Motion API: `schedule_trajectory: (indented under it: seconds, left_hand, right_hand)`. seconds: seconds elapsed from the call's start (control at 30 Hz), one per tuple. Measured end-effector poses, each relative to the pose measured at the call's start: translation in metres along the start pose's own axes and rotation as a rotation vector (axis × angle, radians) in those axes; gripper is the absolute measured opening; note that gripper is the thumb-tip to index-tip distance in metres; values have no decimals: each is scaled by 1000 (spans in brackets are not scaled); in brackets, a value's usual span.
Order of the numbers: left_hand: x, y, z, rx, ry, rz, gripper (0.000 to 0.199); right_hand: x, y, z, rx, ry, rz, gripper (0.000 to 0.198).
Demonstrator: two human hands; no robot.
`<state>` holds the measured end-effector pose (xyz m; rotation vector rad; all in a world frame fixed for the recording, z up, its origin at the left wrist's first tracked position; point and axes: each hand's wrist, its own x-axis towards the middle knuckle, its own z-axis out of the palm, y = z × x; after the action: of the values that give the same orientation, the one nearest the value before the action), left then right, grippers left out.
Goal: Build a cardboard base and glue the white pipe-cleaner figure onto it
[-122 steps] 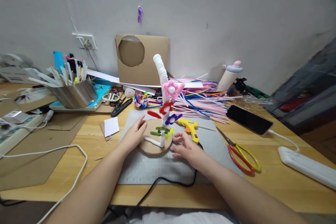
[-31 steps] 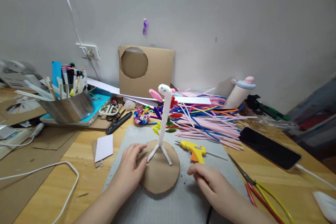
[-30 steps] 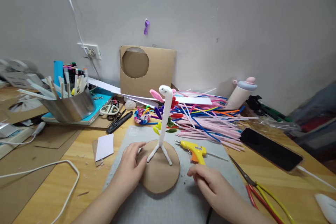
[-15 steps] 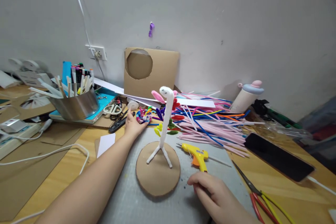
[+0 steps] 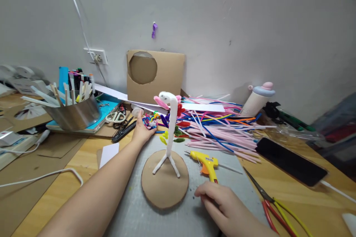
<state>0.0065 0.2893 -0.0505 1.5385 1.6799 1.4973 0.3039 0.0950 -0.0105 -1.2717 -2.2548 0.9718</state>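
Note:
My left hand (image 5: pixel 141 133) reaches out to a small heap of colourful fuzzy pipe-cleaner pieces (image 5: pixel 150 121), thumb and fingers spread around its near side. Loosely curled, my right hand (image 5: pixel 222 202) rests low over the grey mat, and nothing shows in its fingers. Just beyond it lies a yellow hot glue gun (image 5: pixel 207 161). Between my hands, a white fuzzy bird-like figure (image 5: pixel 172 126) stands upright on two legs on a round cardboard base (image 5: pixel 164 189). Pink, red, purple, green and yellow fuzzy loops show beside its neck.
Many pipe cleaners (image 5: pixel 219 129) are piled at the back. Red-and-yellow-handled pliers (image 5: pixel 274 200), a phone (image 5: pixel 290 161) and a white bottle (image 5: pixel 257 100) are at right. A metal container of sticks (image 5: pixel 73 113), scissors (image 5: pixel 115 117) and a black cutter (image 5: pixel 124 131) are at left.
The whole view has shifted a little, so most things sit slightly further left. Both hands keep nearly the same places, the left one still at the heap of pieces.

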Motion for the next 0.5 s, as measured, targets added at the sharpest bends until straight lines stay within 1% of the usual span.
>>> schedule_trajectory:
  seconds: [0.1, 0.17, 0.23, 0.3, 0.4, 0.43, 0.5]
  left_hand:
    - [-4, 11, -4, -148, 70, -105, 114]
    - [-10, 21, -9, -262, 138, -228, 114]
    - [-22, 34, -16, -389, 168, -384, 103]
    - [-40, 50, -28, -529, 121, -517, 82]
    - [-75, 78, -54, -726, -24, -613, 47]
    - [-87, 86, -63, -775, -63, -640, 42]
    - [-109, 98, -78, -892, -158, -720, 41]
  right_hand:
    - [-1, 0, 0, -8, 1, -8, 24]
    - [-1, 0, 0, -11, -8, -15, 24]
    - [-1, 0, 0, -18, -9, -22, 24]
    - [-1, -1, 0, -23, -7, -26, 25]
    - [-1, -2, 1, -26, -3, -29, 26]
    - [-1, -2, 1, -27, -4, -30, 26]
    - [-1, -3, 2, -33, -3, -30, 26]
